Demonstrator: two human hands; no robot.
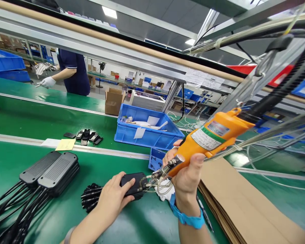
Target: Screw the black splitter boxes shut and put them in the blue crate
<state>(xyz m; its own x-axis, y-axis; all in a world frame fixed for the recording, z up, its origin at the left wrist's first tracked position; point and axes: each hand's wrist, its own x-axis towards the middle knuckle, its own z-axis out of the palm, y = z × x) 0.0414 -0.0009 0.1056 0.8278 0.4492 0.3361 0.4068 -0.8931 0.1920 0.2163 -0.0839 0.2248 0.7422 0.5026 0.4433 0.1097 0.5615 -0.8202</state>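
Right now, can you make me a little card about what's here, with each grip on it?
Left hand grip: holding black case
Right hand grip: around orange tool
Tool and case: close together; touching unclear
Left side: gray-topped cases with black cables
Beyond hands: blue bin, papers inside
Right side: stacked cardboard

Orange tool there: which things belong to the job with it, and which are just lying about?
Seem to belong:
orange tool, held in the right hand
black box, held by the left hand
grey cases with cables, perhaps
small blue tray of dark bits, perhaps

Seem to be just lying about:
yellow paper
flat cardboard
brown carton
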